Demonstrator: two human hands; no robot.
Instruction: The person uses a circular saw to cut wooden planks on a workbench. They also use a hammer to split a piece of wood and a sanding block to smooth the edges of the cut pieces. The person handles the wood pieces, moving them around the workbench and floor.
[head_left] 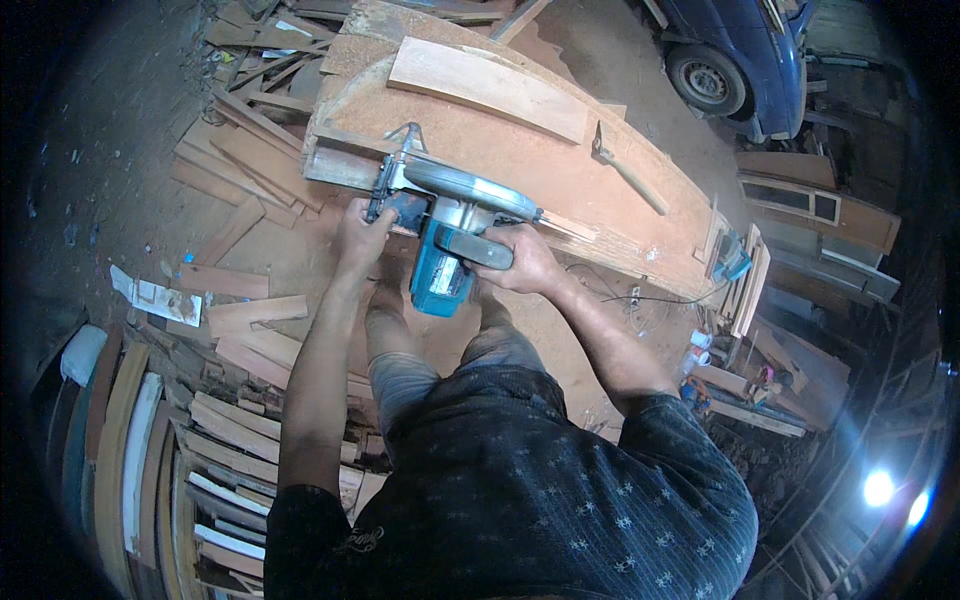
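A teal and grey circular saw (pixel 442 225) rests at the near edge of a sawdust-covered workbench (pixel 470 140). Its rear handle is wrapped by my right hand (pixel 522 258). My left hand (pixel 362 238) is closed at the front left of the saw, by its base plate; the fingertips are partly hidden there. Under the saw's front lies a narrow board (pixel 342 168), sticking out to the left. The blade cannot be seen beneath the guard. Farther back on the bench are a wide, pale plank (pixel 490 88) and a hammer (pixel 630 172) with a wooden handle.
Another teal power tool (pixel 733 258) sits at the bench's right end, a cable (pixel 640 297) trailing nearby. Loose boards (pixel 240 165) lie on the floor to the left, and stacked timber (pixel 215 450) stands lower left. A blue vehicle (pixel 735 60) is parked at the far right.
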